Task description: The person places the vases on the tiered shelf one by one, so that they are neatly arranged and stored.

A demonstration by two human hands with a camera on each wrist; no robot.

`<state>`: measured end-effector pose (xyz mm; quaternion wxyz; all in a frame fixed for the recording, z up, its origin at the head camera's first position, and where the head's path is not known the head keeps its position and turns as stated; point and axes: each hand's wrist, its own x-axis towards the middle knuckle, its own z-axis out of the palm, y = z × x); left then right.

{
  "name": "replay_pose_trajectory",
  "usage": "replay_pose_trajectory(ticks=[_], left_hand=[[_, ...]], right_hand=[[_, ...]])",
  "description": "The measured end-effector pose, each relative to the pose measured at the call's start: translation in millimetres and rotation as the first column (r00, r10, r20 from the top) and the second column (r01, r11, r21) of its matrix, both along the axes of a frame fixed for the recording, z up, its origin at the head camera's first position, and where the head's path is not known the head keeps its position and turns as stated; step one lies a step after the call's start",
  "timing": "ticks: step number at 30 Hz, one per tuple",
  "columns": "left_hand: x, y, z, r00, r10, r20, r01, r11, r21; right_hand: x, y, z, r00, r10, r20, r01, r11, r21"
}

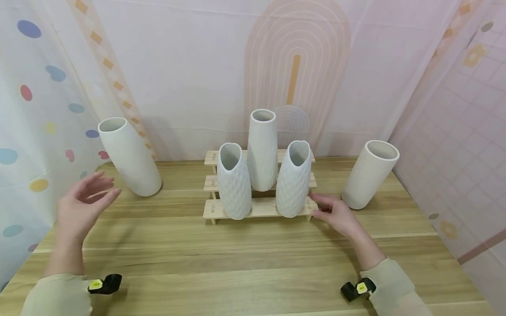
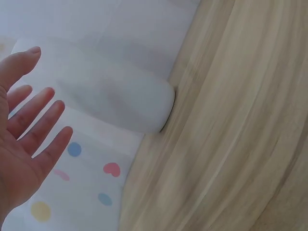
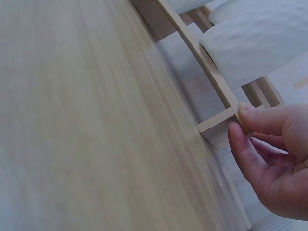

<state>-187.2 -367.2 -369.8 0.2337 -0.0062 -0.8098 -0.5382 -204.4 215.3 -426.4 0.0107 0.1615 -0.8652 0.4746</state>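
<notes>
A three-tier wooden display stand [image 1: 261, 208] stands mid-table. On its lowest step are two dimpled white vases, the left one [image 1: 235, 193] and the right one [image 1: 293, 191]. Behind them a tall ribbed white vase [image 1: 262, 151] rises from a higher step. My right hand [image 1: 336, 214] pinches the right end of the lowest step, thumb and finger [image 3: 243, 156] on the board's corner. My left hand [image 1: 81, 204] is raised with fingers spread and holds nothing. Just beyond it a smooth white vase [image 1: 132, 160] stands on the table [image 1: 253, 267], its body close past the fingertips in the left wrist view.
A fluted white vase [image 1: 369, 175] stands on the table to the right, just beyond my right hand. Patterned curtains [image 1: 189, 74] hang along the back and both sides. A black wrist camera [image 1: 108, 284] is strapped at my left sleeve, another [image 1: 357, 289] at my right.
</notes>
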Motion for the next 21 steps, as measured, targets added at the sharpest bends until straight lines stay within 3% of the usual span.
replay_pose_trajectory(ticks=[5,10,21], left_hand=[[-5.0,-3.9,4.1,0.996,0.072,0.049,-0.069,0.996,-0.051],[-17.5,-2.0,1.8,0.991,0.089,0.103,-0.082,0.994,-0.075],[-54.0,4.9,2.1,0.984,0.057,0.169,-0.050,0.998,-0.047]], right_hand=[[0.1,-0.2,0.2,1.000,-0.005,0.003,0.005,1.000,0.005],[-0.1,-1.0,0.0,1.000,-0.011,0.008,0.011,1.000,0.009],[-0.1,-0.7,-0.7,1.000,-0.017,0.006,0.017,1.000,0.005]])
